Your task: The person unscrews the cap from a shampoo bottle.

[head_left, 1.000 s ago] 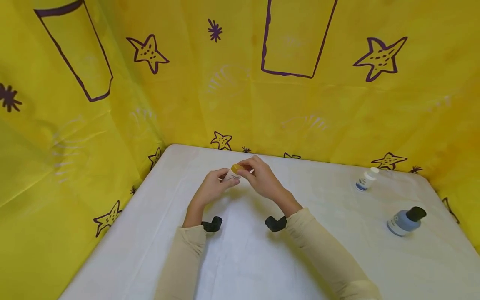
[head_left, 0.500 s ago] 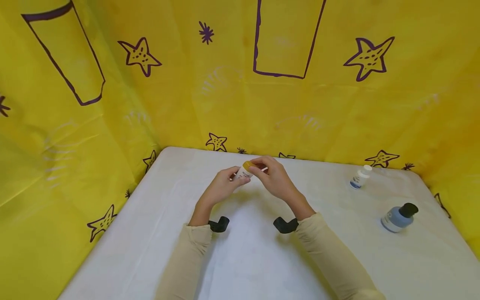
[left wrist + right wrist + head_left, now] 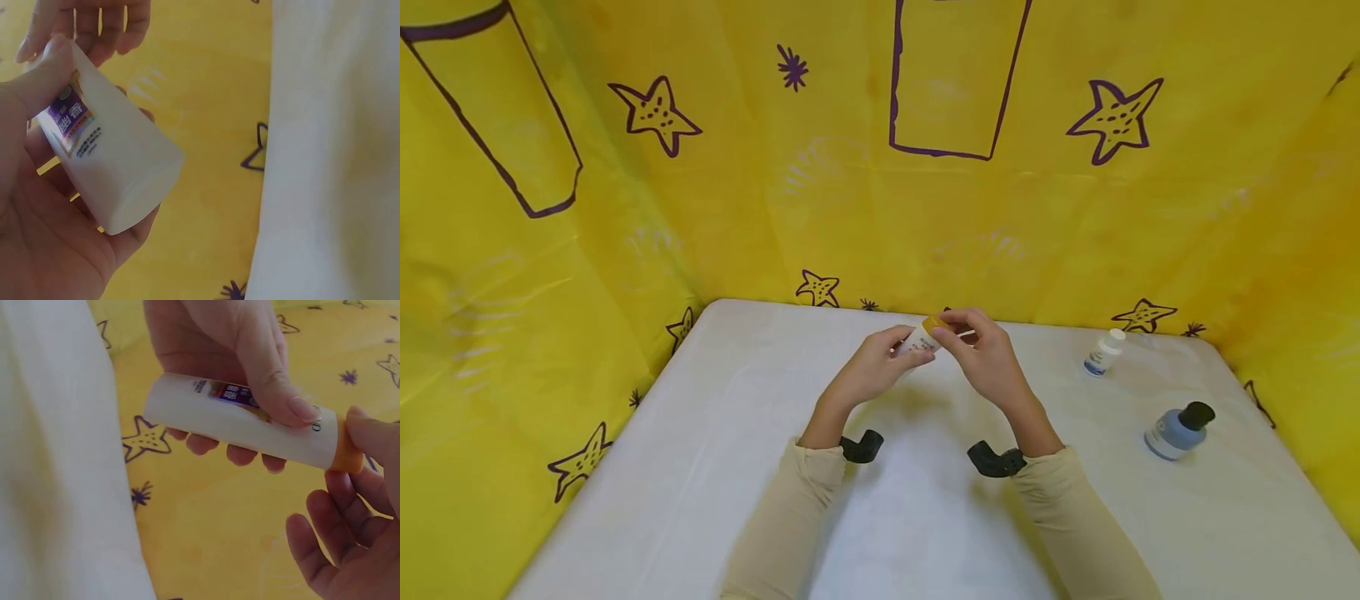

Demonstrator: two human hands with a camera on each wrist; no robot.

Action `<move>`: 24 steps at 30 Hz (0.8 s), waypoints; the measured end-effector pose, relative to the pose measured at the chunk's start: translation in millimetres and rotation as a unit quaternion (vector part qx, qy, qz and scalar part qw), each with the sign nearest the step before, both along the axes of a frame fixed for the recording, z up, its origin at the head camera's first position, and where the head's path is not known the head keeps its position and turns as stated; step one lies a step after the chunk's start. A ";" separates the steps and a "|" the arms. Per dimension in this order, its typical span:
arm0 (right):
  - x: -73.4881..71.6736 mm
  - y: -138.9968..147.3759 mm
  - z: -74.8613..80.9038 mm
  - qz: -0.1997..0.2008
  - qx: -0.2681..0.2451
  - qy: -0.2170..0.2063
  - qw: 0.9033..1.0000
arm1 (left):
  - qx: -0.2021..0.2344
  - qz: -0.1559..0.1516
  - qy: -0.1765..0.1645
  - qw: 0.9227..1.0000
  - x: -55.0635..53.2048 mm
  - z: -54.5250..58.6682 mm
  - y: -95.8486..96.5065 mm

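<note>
My left hand (image 3: 874, 364) grips a white bottle (image 3: 206, 419) round its body, thumb across the label and fingers behind. The bottle is held tilted above the table, its orange-yellow cap (image 3: 345, 445) toward my right hand (image 3: 987, 354). Thumb and index finger of the right hand pinch that cap, while its other fingers hang loosely curled below in the right wrist view. The cap sits on the bottle's end. In the left wrist view the white bottle's flat base (image 3: 144, 200) points away from the hand, and the cap is hidden.
A small white bottle (image 3: 1103, 353) with a blue-marked label stands at the back right of the white table (image 3: 917, 533). In front of it is a blue bottle (image 3: 1178, 432) with a black cap. Yellow patterned cloth (image 3: 850, 208) rises behind the table and at both sides.
Both hands, with the bottle between them, have shifted right in the head view, while the table and other bottles have slid slightly left. The grip on bottle and cap looks the same.
</note>
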State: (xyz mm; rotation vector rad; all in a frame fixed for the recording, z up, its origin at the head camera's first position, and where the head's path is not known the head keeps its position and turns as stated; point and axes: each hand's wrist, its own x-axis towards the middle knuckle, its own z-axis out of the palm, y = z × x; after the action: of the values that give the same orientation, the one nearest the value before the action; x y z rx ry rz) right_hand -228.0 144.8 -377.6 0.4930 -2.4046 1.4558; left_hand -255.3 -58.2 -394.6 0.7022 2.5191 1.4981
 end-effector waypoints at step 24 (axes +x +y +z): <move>22.7 37.2 0.2 0.029 0.063 0.024 0.997 | -0.022 -0.066 0.045 0.997 16.0 3.5 20.7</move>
State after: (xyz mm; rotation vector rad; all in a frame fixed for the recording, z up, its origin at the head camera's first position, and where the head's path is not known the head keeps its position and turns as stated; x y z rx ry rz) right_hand -205.3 182.0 -377.4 0.6248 -2.4727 1.3046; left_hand -239.2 -37.5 -391.1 0.9283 2.5072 1.3921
